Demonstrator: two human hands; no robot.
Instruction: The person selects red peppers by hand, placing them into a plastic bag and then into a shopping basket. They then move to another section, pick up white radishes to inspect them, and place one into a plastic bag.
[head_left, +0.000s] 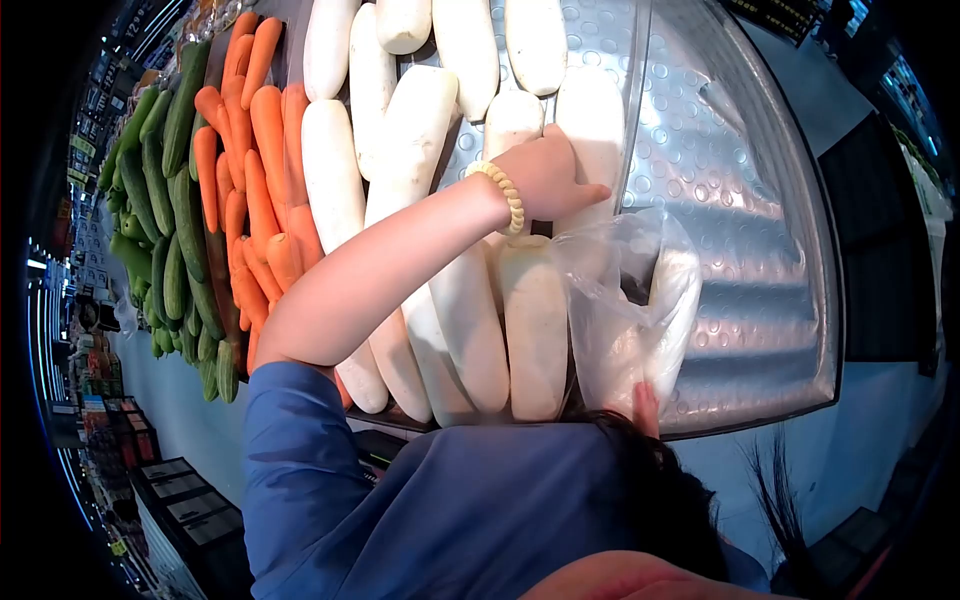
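Note:
A pile of long white radishes (420, 130) lies on a dimpled metal display counter (730, 170). My left hand (548, 175), with a yellow bead bracelet on the wrist, reaches across the pile. Its fingers curl around one white radish (595, 120) at the right edge of the pile. Just below it is a clear plastic bag (610, 320) with its mouth open and a white radish (678, 300) inside. Only a fingertip of my right hand (646, 405) shows, pinching the bag's lower edge. My blue sleeve and dark hair hide the rest.
Orange carrots (260, 150) are stacked to the left of the radishes, with green cucumbers (180, 210) beyond them. The counter's curved rim (800, 400) runs along the right and bottom. Store shelves with goods (110, 400) line the far left.

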